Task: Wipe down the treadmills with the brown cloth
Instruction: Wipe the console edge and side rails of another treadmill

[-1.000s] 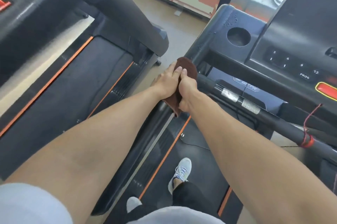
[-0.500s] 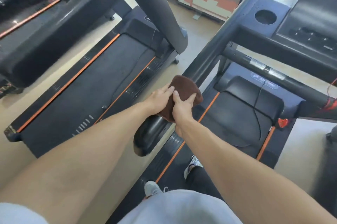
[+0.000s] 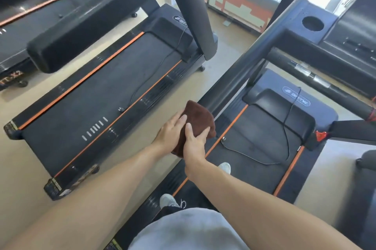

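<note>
I am standing on the belt (image 3: 262, 148) of a black treadmill with orange stripes. Its left handrail (image 3: 234, 80) slopes down from the console (image 3: 354, 33) towards me. The brown cloth (image 3: 201, 117) is wrapped over the lower end of that rail, so the rail's tip is hidden. My right hand (image 3: 194, 143) grips the cloth from the right, with thumb and fingers curled round it. My left hand (image 3: 171, 133) presses against the cloth's left side with fairly straight fingers.
A second treadmill (image 3: 101, 97) stands to the left across a strip of beige floor (image 3: 193, 86), and its thick handrail (image 3: 97, 17) juts out at upper left. A third treadmill (image 3: 30, 11) shows at far left. A crossbar (image 3: 317, 80) and a black safety cord (image 3: 284, 127) lie ahead.
Both hands have slid the cloth down the handrail towards me, from near the console to the rail's lower end. The view has pulled back with them.
</note>
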The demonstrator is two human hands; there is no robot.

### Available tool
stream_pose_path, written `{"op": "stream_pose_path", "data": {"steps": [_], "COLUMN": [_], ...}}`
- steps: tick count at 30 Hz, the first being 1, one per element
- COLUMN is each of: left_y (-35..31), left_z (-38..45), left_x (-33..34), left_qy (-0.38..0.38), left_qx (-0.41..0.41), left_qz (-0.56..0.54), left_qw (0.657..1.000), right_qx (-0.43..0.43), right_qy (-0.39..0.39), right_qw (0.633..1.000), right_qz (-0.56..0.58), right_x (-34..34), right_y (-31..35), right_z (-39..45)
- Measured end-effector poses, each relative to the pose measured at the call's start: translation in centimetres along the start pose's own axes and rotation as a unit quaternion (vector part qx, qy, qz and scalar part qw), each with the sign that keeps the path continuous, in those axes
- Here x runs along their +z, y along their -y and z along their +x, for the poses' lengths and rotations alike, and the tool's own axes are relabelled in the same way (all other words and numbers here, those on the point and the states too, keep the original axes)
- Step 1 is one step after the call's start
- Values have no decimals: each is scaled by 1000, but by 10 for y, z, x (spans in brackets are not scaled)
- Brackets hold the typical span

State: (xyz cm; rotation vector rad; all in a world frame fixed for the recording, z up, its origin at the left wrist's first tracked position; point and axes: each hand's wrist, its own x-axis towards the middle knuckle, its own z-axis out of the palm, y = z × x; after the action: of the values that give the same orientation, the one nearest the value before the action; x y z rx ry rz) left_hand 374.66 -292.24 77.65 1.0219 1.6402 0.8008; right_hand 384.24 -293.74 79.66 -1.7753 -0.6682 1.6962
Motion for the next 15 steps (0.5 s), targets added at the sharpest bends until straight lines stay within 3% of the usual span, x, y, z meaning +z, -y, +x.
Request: {"op": "stream_pose_path", "data": {"steps": [7, 15], "left_y": [25, 21], "left_z": [-31, -31], "left_x": [10, 14], "left_qy": [-76, -120], "left_qx": [32, 54], "left_qz": [-12, 59], "left_qw": [997, 990], "right_qx": [-30, -115], "right_qy": [8, -85], "right_qw": [999, 990], "right_qz": [-31, 9], "right_x": [-1, -12], "right_y": [-19, -14], "right_z": [-24, -23]}}
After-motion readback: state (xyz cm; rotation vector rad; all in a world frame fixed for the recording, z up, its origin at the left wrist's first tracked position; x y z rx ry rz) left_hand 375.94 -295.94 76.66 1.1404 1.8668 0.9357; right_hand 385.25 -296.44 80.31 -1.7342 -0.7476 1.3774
